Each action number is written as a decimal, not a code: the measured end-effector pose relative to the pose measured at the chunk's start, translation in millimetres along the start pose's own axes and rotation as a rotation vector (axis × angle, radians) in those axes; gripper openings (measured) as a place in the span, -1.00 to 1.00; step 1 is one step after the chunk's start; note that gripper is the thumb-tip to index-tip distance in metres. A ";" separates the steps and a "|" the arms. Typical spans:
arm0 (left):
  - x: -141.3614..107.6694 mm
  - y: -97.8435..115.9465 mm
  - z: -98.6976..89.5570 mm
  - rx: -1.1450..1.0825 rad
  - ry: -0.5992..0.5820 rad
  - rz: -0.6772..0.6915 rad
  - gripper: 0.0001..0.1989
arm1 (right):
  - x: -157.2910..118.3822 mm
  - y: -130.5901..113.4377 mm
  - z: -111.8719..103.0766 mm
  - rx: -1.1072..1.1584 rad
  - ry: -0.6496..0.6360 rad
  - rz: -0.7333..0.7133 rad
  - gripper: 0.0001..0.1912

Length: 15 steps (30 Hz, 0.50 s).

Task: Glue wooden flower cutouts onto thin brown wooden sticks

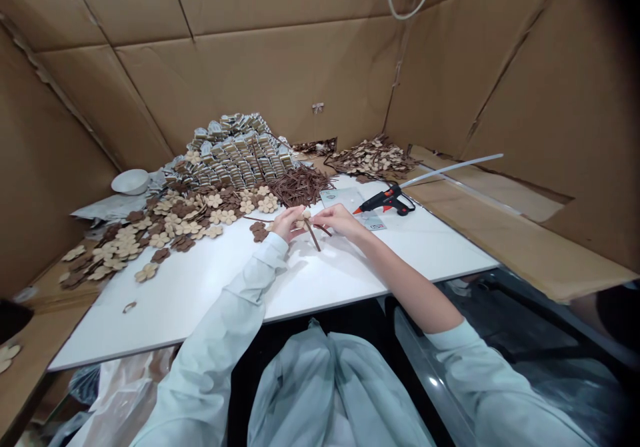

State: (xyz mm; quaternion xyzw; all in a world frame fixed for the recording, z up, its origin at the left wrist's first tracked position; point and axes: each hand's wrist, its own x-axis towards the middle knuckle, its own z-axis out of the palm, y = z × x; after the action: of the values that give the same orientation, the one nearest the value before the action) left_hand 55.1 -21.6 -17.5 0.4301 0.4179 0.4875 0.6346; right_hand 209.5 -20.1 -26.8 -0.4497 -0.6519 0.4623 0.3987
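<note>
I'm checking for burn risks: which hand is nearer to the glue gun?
Right. The right hand is just beside the nozzle end of the glue gun; the left hand is farther away, on the right hand's other side.

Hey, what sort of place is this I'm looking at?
Probably a small handicraft workstation: a glue gun lies on a white table, flower cutouts are heaped on the left, and cardboard walls it in.

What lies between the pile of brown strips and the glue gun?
The head view shows part of a pale flat sheet on the white tabletop between brown strips and glue gun.
</note>
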 end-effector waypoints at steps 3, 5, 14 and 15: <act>0.2 -0.7 1.8 0.009 0.003 0.004 -0.62 | 0.6 0.0 -0.1 0.001 0.013 0.016 -0.70; 1.7 -4.3 1.6 0.044 0.008 0.042 -0.61 | 0.4 -1.0 0.0 -0.001 0.009 0.024 -0.70; 9.5 -17.6 -5.2 0.209 -0.014 0.333 -0.60 | -0.4 -2.6 0.1 -0.026 -0.019 -0.009 -0.64; 9.8 -17.5 -5.6 0.226 -0.013 0.354 -0.61 | -0.2 -2.6 0.3 -0.020 -0.023 -0.015 -0.63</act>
State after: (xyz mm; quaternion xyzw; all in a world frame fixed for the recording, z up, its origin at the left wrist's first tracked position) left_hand 56.0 -14.0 -36.9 0.5686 0.3837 0.5386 0.4893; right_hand 208.8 -20.8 -24.4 -0.4436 -0.6644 0.4579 0.3900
